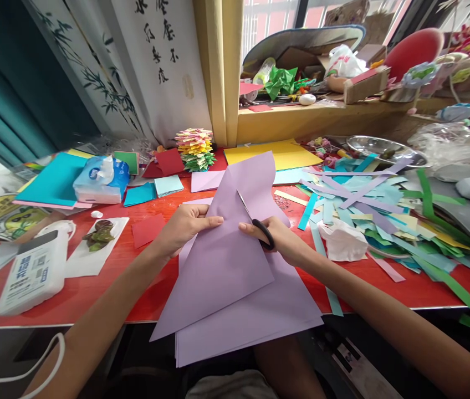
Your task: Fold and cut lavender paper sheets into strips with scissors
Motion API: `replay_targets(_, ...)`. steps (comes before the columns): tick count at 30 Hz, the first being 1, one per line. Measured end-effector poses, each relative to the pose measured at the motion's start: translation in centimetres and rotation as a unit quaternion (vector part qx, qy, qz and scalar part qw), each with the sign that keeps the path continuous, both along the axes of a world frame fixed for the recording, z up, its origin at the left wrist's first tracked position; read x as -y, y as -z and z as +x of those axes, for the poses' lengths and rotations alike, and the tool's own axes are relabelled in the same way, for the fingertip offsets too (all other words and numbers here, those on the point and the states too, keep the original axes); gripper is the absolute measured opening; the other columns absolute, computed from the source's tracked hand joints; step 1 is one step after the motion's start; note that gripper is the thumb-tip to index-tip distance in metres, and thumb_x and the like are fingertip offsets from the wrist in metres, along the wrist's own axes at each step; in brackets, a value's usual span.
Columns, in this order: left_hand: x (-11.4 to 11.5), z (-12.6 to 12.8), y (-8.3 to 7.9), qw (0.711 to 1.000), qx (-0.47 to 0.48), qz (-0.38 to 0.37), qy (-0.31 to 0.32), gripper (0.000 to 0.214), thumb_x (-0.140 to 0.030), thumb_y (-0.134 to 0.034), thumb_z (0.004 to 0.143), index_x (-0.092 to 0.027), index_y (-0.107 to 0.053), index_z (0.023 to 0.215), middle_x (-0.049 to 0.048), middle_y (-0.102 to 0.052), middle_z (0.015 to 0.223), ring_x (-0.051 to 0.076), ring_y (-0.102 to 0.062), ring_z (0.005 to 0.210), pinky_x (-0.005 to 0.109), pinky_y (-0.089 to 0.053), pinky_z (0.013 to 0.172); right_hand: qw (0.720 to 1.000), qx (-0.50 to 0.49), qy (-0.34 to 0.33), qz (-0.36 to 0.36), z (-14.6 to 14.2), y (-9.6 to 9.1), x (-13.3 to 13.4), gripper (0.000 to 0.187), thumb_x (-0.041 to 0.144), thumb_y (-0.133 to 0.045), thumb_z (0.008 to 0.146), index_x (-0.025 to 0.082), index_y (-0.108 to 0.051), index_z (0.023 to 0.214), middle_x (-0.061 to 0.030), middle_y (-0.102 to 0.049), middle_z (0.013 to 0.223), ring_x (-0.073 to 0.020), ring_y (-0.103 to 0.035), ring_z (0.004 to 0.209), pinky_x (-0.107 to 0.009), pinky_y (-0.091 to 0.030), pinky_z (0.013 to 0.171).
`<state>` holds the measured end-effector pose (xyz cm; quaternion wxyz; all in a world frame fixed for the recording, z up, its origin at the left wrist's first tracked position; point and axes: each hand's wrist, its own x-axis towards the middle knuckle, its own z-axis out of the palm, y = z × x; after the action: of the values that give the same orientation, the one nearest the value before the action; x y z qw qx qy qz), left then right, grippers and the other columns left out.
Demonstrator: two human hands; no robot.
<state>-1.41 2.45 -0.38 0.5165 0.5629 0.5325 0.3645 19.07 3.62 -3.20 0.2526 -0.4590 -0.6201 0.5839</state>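
A large sheet of purple paper, folded over on a slant, is held up above the red table. My left hand pinches its left edge, thumb on top. In my right hand are black-handled scissors, gripped by the handle, with the blade lying against the paper and pointing up and left. Whether the blades are apart I cannot tell. More purple sheets lie beneath in a stack, reaching over the table's front edge.
Cut paper strips are heaped on the right, beside a crumpled tissue and a metal bowl. On the left are a tissue pack, a white device with a cable and blue paper. A folded-paper tower stands behind.
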Motion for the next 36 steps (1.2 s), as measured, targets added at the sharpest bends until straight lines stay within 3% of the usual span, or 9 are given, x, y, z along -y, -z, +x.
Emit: replay_targets(36,0.52,0.70,0.34,0.998,0.003,-0.045,0.040,0.027,-0.038,-0.072,0.063,-0.015,-0.066,0.076,0.0031,-0.067,0.074,0.017,-0.061,0.064,0.025,-0.048,0.054,0.999,-0.031,0.014,0.010,-0.03,-0.10,-0.07,0.057,0.061,-0.061,0.065,0.020,-0.025,0.051,0.0066,-0.022,0.049,-0.0057,-0.020,0.045,-0.024,-0.013,0.042)
